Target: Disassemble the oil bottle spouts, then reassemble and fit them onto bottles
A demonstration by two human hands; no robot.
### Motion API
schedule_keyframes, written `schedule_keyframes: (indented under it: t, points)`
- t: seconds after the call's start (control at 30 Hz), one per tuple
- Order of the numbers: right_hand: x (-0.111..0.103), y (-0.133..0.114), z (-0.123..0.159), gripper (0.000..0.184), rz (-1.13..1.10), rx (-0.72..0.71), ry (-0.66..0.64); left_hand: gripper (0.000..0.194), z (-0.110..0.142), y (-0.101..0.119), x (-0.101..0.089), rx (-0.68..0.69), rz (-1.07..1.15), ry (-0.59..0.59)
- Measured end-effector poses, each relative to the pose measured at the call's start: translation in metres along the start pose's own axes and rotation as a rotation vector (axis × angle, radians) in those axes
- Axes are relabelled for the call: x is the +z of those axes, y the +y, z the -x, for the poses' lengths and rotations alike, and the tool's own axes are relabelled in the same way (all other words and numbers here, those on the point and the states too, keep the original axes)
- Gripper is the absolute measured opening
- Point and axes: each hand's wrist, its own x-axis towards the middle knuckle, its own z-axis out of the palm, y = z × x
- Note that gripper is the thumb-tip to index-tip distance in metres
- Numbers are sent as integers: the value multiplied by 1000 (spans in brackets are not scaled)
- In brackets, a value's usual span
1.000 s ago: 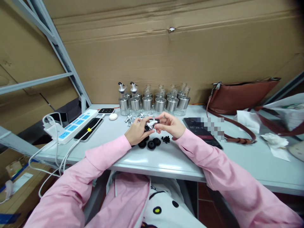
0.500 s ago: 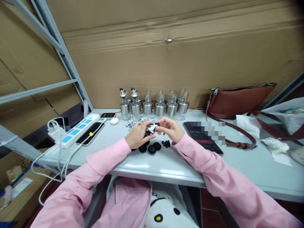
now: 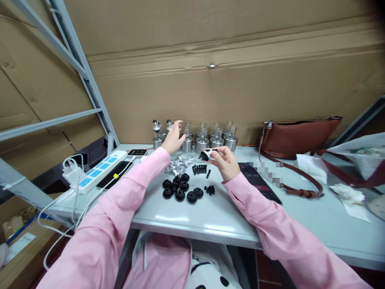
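My right hand (image 3: 223, 159) pinches a small pourer cap (image 3: 206, 154) with a black stopper end and a silver spout, held above the table. My left hand (image 3: 173, 138) reaches back to the row of glass bottles with steel collars (image 3: 202, 143), fingers curled around one bottle (image 3: 186, 142) in the left part of the row. Two bottles at the far left (image 3: 156, 136) carry pourers. On the grey table (image 3: 210, 208) lie several black rubber stoppers (image 3: 180, 189), small black plugs (image 3: 209, 189), black tubes (image 3: 201, 169) and silver spouts (image 3: 177, 164).
A dark phone (image 3: 260, 181) lies right of my right hand, a brown bag (image 3: 300, 132) with strap behind it, crumpled tissue (image 3: 345, 192) further right. At left are a white power strip (image 3: 96, 171), a charging phone (image 3: 113, 175), cables and a metal shelf post (image 3: 90, 84). Cardboard lines the back.
My left hand let go of the cap and reached back to the bottle row. My right hand kept the cap and lifted slightly right. The camera tilted, showing more stoppers.
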Motion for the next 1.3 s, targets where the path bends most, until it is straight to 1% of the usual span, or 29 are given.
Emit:
schedule_keyframes:
  t: [0.1, 0.23, 0.37, 0.43, 0.5, 0.57, 0.63, 0.7, 0.77, 0.87, 0.93, 0.97, 1.03, 1.13, 1.2, 1.3]
  points:
    - [-1, 2, -1, 43, -26, 18, 19, 44, -8, -5, 15, -45, -5, -29]
    - [-1, 4, -2, 45, -13, 26, 18, 41, -5, -11, 34, -79, -19, -42]
    - [-1, 3, -2, 47, -1, 30, 20, 50, -3, -14, 43, -49, -23, -75]
    - [-1, 3, -2, 46, 10, 29, 7, 55, -3, -14, 45, -60, -25, -86]
    - [-1, 3, -2, 45, 14, 22, 4, 57, -3, -13, 47, -80, -23, -73]
    - [-1, 2, -2, 46, 13, 15, 14, 56, -1, -12, 48, -74, -21, -46]
    - [-2, 2, -3, 45, 17, 17, 14, 52, 0, -9, 46, -24, -32, -18]
    - [-3, 2, -3, 44, 26, 18, 1, 44, 2, -6, 41, 48, -51, 12]
    - [-4, 2, -4, 43, 32, 8, -5, 31, 2, -2, 34, 115, -72, 30]
    - [-5, 1, -6, 42, 22, -11, 7, 13, 0, 2, 25, 185, -127, -14]
    - [-5, 1, -6, 43, 9, -8, 20, 8, -1, 2, 22, 194, -174, -60]
    - [-5, 1, -7, 44, 2, -2, 28, 10, 0, 1, 22, 182, -187, -69]
    - [-5, 0, -7, 46, -3, 9, 41, 21, 2, -1, 25, 134, -174, -52]
    - [-5, -1, -6, 45, 10, 5, 37, 48, 4, -4, 32, 39, -86, -16]
    - [-4, -2, -5, 44, 20, -1, 30, 61, 5, -5, 37, -8, -31, -34]
    - [-4, -2, -4, 43, 30, -13, 27, 65, 6, -6, 44, -35, -10, -76]
